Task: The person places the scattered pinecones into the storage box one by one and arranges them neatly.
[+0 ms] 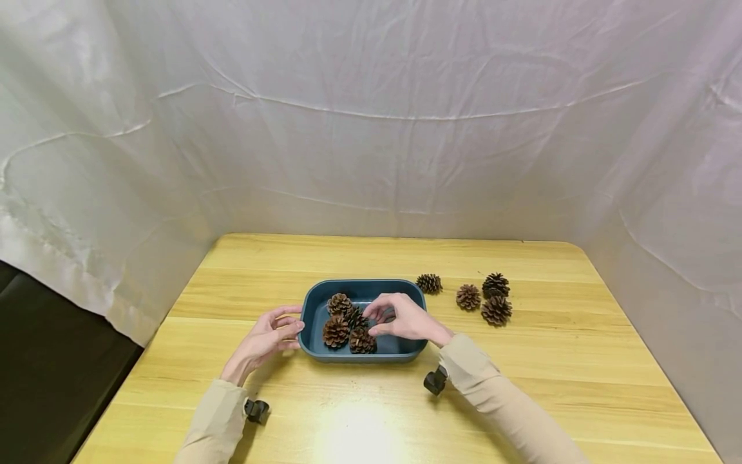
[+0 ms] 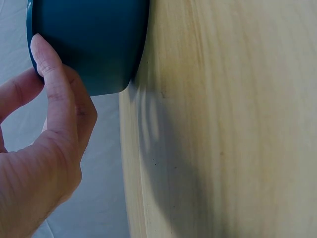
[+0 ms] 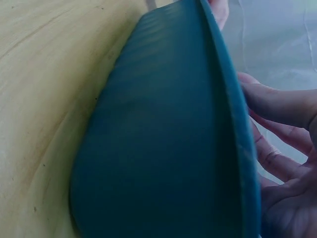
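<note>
A dark blue rectangular container (image 1: 400, 351) stands on the table with several brown pine cones (image 1: 336, 331) grouped in its left half. My left hand (image 1: 269, 335) rests at its left end, thumb and fingers against the rim; the left wrist view shows the fingers (image 2: 54, 84) lying on the outer wall. Over the container's right side, my right hand (image 1: 400, 317) reaches in with thumb and fingers bent and apart. Its fingertips are beside the pine cones, and nothing shows between them. In the right wrist view, the container's side wall (image 3: 153, 124) hides what lies inside.
Right of the container, a single pine cone (image 1: 429, 283) lies close to its far corner. Farther right, more pine cones (image 1: 496, 310) lie together on the wooden table (image 1: 551, 361). A pale curtain (image 1: 382, 161) hangs behind and along both sides.
</note>
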